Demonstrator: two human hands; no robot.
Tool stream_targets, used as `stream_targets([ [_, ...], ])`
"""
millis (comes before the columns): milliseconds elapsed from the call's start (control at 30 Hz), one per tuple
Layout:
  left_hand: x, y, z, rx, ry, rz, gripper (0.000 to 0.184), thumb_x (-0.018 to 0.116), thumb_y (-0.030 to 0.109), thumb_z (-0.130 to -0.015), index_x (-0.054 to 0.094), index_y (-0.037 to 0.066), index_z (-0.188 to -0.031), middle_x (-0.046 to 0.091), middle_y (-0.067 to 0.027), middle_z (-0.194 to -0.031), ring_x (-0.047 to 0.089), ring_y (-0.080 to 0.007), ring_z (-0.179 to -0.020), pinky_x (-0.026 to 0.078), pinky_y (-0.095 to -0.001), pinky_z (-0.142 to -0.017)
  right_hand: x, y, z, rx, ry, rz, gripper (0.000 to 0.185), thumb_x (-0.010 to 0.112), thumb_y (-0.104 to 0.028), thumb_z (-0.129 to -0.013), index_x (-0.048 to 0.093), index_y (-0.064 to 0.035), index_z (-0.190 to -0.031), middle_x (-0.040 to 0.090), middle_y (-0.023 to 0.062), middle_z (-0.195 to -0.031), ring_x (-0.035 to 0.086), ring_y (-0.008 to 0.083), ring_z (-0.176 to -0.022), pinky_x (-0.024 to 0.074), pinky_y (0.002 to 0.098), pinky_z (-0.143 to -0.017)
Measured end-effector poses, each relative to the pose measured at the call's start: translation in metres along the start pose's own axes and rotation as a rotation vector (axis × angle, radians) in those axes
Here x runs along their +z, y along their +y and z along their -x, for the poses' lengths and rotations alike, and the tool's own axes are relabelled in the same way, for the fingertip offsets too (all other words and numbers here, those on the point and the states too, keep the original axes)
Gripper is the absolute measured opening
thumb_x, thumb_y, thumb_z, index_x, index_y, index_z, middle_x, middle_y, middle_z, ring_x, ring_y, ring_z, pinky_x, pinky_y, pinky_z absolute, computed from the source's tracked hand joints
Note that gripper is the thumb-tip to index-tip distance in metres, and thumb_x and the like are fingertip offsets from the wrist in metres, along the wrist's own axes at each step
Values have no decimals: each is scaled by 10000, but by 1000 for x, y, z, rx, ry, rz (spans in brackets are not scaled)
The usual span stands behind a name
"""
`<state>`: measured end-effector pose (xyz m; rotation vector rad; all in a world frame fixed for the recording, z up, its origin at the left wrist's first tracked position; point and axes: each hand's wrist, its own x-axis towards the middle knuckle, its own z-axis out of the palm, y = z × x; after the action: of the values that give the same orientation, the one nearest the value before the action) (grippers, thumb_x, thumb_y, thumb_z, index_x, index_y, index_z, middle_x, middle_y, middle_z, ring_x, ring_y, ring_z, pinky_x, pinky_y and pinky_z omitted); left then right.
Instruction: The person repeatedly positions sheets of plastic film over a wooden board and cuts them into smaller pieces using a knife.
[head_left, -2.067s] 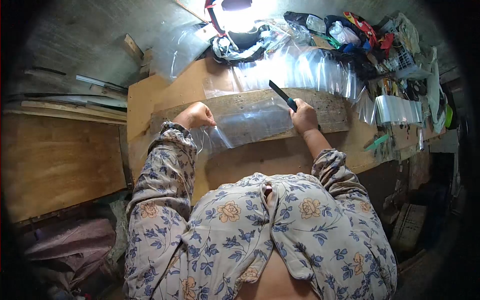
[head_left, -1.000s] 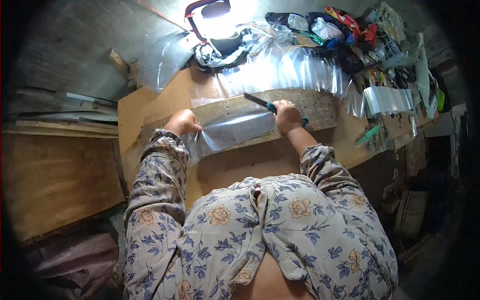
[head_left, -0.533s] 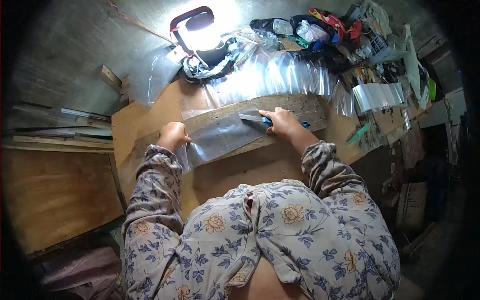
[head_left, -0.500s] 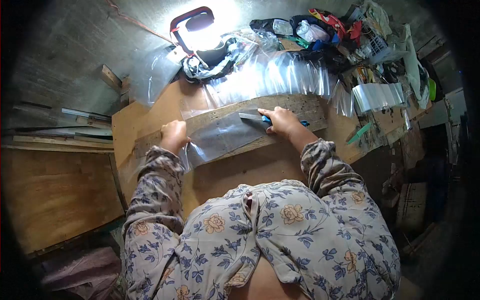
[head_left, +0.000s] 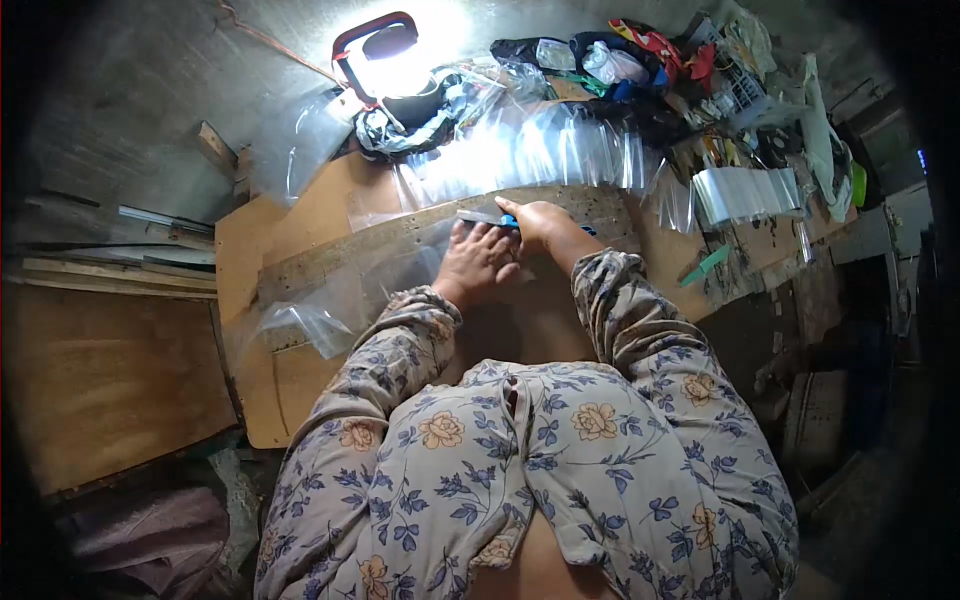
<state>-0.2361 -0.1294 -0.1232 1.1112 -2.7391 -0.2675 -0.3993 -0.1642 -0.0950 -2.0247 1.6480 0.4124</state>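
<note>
My left hand (head_left: 478,262) lies with spread fingers on a clear plastic sheet (head_left: 385,272), close beside the blade. My right hand (head_left: 548,232) is wrapped round a blue-handled knife (head_left: 480,216), its index finger stretched along the tool and its blade pointing left. The sheet lies over a worn wooden board (head_left: 330,258), and its loose left end (head_left: 310,318) hangs past the board onto the table (head_left: 250,390). Part of the sheet is hidden under my left hand.
A row of clear plastic pieces (head_left: 520,150) lies behind the board. A lit lamp (head_left: 385,60) stands at the back. Further right are a stack of clear plastic (head_left: 745,194), a green-handled knife (head_left: 705,266), a basket (head_left: 738,85) and bundled bags (head_left: 612,64).
My left hand has let go of the sheet's left end, moved right beside my right hand and spread its fingers. The sheet's left end now lies loose. The knife still points left.
</note>
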Motion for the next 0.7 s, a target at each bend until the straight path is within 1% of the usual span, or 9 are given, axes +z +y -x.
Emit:
stream_targets([
  [100,-9,-4,1,-32,-77,3,425,394,422,-843,442,270,-1237,375,-14,-1320,228,-283,-1278,119,-580,-983,13,6,14,74,132,-142,950,755,-287,-557,241,-108,-1335,570,207,-1028,564,329,-934,456,391,-794],
  [133,-5,-8,0,-21,-74,3,425,394,422,-843,442,270,-1237,375,-14,-1320,228,-283,-1278,119,-580,-983,23,11,20,84,138,-143,950,755,-287,-557,241,-108,-1335,570,207,-1028,564,329,-934,456,391,-794],
  [200,7,-16,0,-27,-108,-26,434,393,416,-844,431,266,-1249,332,-12,-1355,189,-305,-1293,104,-583,-989,52,22,36,93,300,-297,880,746,-279,-565,294,-98,-1298,572,221,-1002,561,358,-915,451,410,-784],
  [233,1,-14,1,-7,-104,-2,429,387,391,-849,420,268,-1259,311,-10,-1367,181,-312,-1294,105,-586,-987,62,22,55,152,319,-370,752,728,-258,-590,365,-85,-1226,562,226,-1008,549,373,-923,442,417,-787],
  [300,-1,-13,2,7,-104,18,429,379,379,-853,413,267,-1265,299,-4,-1374,179,-311,-1294,103,-586,-987,84,21,99,49,516,-490,586,696,-222,-652,396,-108,-1142,537,209,-972,539,380,-899,443,437,-761],
  [367,1,-15,1,17,-108,14,429,354,352,-860,396,268,-1279,281,9,-1385,171,-308,-1297,93,-581,-990,87,7,140,63,527,-460,428,636,-179,-693,430,-96,-1059,517,183,-940,540,373,-843,444,443,-732],
  [400,1,-16,1,27,-109,13,429,354,352,-860,396,268,-1279,281,9,-1385,171,-308,-1297,93,-581,-990,93,4,150,71,532,-463,428,636,-179,-693,430,-96,-1059,517,183,-940,540,373,-843,444,443,-732],
  [500,0,-15,1,15,-118,26,431,349,356,-862,393,265,-1282,276,12,-1388,161,-305,-1300,81,-576,-992,105,-1,162,3,560,-520,270,542,-122,-754,478,-79,-1013,506,159,-963,531,365,-853,449,438,-729],
  [700,-3,-14,-1,4,-146,19,428,352,357,-864,398,263,-1279,273,12,-1391,158,-302,-1302,76,-576,-993,105,-8,139,23,617,-538,296,546,-123,-751,478,-80,-1035,496,159,-983,529,359,-873,450,436,-749],
])
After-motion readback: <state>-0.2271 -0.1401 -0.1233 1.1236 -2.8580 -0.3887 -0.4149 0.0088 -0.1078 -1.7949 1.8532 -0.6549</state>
